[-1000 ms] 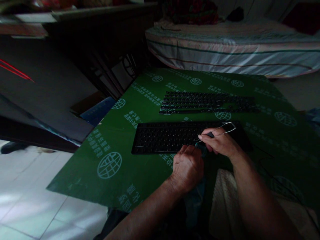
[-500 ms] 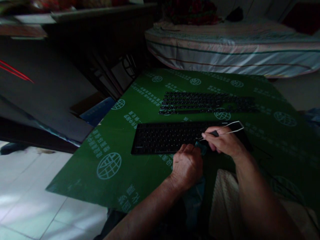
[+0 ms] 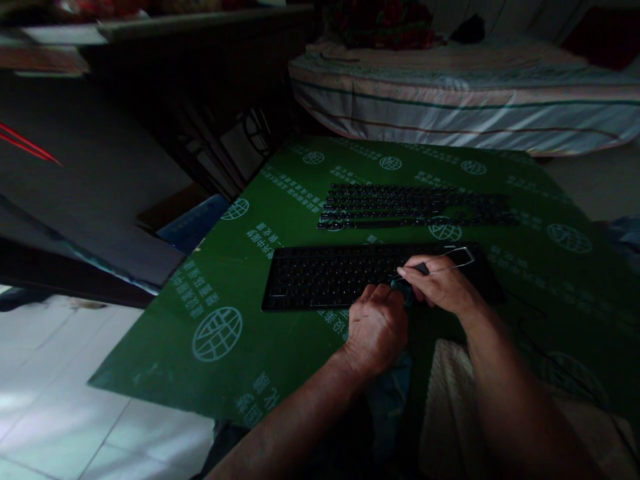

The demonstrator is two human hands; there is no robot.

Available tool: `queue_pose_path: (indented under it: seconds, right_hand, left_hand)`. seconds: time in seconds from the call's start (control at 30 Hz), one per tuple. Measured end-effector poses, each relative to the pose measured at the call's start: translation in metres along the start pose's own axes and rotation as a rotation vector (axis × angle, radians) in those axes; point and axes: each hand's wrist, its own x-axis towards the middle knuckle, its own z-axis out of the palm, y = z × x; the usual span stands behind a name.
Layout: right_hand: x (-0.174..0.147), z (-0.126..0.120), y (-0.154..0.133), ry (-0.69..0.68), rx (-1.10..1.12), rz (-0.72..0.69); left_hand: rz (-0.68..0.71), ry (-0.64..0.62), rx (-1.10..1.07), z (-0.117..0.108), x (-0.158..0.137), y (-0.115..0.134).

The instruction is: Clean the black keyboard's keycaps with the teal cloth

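Note:
A black keyboard lies lengthwise before me on the green board. My right hand is closed on a wire keycap puller, its black middle between thumb and fingers. One wire loop sticks out to the upper right, while the other end points down at the keyboard's lower right part. Just left of it, my left hand is closed on a blue-green cloth at the keyboard's near edge; the cloth also hangs down below the wrist. Its fingertips are hidden. Behind the keyboard, loose black keycaps lie in rows.
The green printed board serves as the table top. A beige cloth lies at the near edge, and a dark cable runs off to the right. Beyond stand a bed and, at left, a dark cabinet.
My right hand has shifted slightly left with the keycap puller, whose upper loop now sits lower and further left. My left hand has moved a little to the right.

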Motion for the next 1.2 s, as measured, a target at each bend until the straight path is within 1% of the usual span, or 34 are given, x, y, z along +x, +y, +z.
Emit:
queue_pose_path:
  seconds: [0.1,0.27,0.53,0.77,0.87,1.07,1.2]
  right_hand:
    - [0.000,-0.001,0.001,0.000,-0.004,-0.010]
    - [-0.003,-0.003,-0.002,-0.058,0.015,0.027]
    - [-0.002,0.003,-0.002,-0.111,0.037,0.009]
    - [-0.003,0.004,-0.010,-0.141,-0.007,-0.009]
    - [-0.007,0.006,-0.012,-0.087,-0.034,-0.030]
    - [-0.015,0.015,-0.007,0.103,-0.046,-0.080]
    - [-0.012,0.021,-0.001,0.200,-0.054,-0.166]
  left_hand:
    - [0.005,-0.011,0.005,0.000,0.001,0.000]
    - [0.030,-0.026,0.000,-0.001,-0.005,-0.001]
    - [0.038,-0.049,-0.002,-0.007,-0.012,-0.008]
    - [0.030,-0.042,-0.029,-0.008,-0.012,-0.012]
    - [0.030,-0.046,-0.020,-0.009,-0.009,-0.012]
    - [0.043,-0.034,0.008,-0.012,-0.003,-0.014]
    - [0.050,-0.012,0.050,-0.014,0.002,-0.016]
